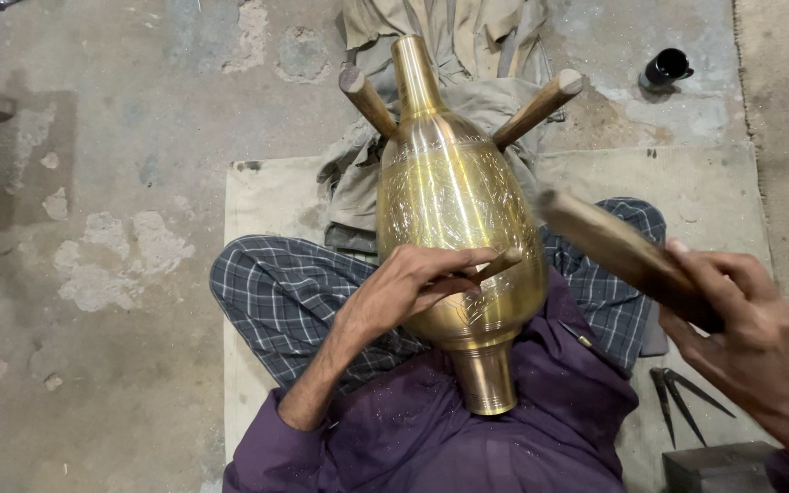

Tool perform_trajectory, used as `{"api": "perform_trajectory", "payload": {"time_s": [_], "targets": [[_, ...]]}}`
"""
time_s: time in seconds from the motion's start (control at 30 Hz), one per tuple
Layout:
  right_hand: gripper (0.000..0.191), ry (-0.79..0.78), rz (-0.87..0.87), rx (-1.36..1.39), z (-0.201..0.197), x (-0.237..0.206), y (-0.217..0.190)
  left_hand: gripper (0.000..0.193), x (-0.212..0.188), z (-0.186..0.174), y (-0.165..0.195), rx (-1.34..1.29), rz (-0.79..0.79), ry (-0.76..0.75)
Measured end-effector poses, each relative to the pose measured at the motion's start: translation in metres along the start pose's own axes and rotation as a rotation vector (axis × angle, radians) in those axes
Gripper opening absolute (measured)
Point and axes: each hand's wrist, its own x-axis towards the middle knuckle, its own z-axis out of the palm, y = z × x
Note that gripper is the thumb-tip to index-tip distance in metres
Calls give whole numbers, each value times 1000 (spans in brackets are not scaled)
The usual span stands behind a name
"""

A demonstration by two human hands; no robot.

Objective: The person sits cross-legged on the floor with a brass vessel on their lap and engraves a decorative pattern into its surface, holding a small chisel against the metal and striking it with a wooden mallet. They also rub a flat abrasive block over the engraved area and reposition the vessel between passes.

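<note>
Brass vase, large and polished, lying on its side along the person's lap, narrow neck pointing away and resting in the fork of two wooden pegs, flared foot toward the torso. Fine engraved lines cover its bulbous body. Slim wooden-handled chisel, held at a slant with its tip set against the vase's lower belly. Wooden mallet, dark and blurred, raised to the right of the vase, apart from it.

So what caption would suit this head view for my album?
Left hand steadies a chisel on an engraved brass vase; right hand raises a wooden mallet.
</note>
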Motion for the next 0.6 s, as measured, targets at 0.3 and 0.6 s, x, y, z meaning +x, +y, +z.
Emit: {"api": "perform_trajectory", "payload": {"time_s": [0.3, 0.6], "targets": [[76, 19, -73, 117, 5, -7, 13, 51, -5, 1, 3, -56, 24, 6], [75, 124, -182, 23, 15, -28, 29, 48, 0, -2, 7, 1, -1, -34]]}}
